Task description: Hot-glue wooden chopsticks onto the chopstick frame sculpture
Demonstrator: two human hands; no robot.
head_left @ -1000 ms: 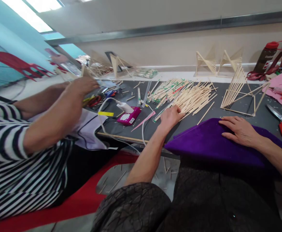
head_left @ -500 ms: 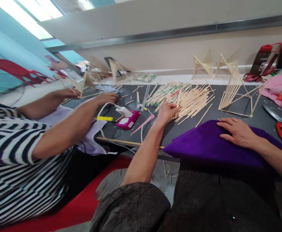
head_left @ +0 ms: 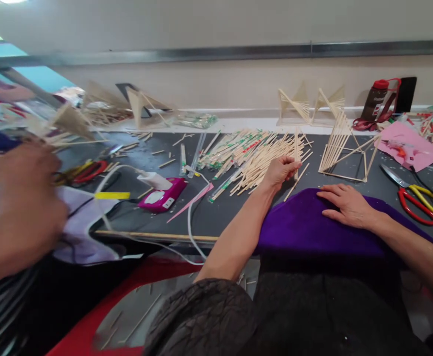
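Observation:
My left hand [head_left: 282, 172] pinches a thin wooden stick [head_left: 296, 148] that stands upright at the right side of the pile; whether it is one stick or more I cannot tell. Beside it lies the heap of loose wooden sticks [head_left: 255, 165], some in clear wrappers with green print. A single stick [head_left: 296, 183] rests on the table below my fingers. My right hand [head_left: 350, 205] lies flat with fingers spread on a purple cloth [head_left: 294, 225] over the table's front edge. Behind it stands an open frame of glued sticks [head_left: 337, 148].
Red-and-yellow-handled scissors [head_left: 420, 198], pink paper [head_left: 411, 143] and a bottle [head_left: 375, 101] are on the right. Two stick models [head_left: 293, 106] stand by the wall. A magenta power socket [head_left: 162, 195] with cables sits left. A co-worker's blurred arm [head_left: 23, 207] is far left.
The view has swung right. My left hand has moved right, away from the pile, with the stick upright in it. My right hand stays on the cloth. The co-worker's arm has moved.

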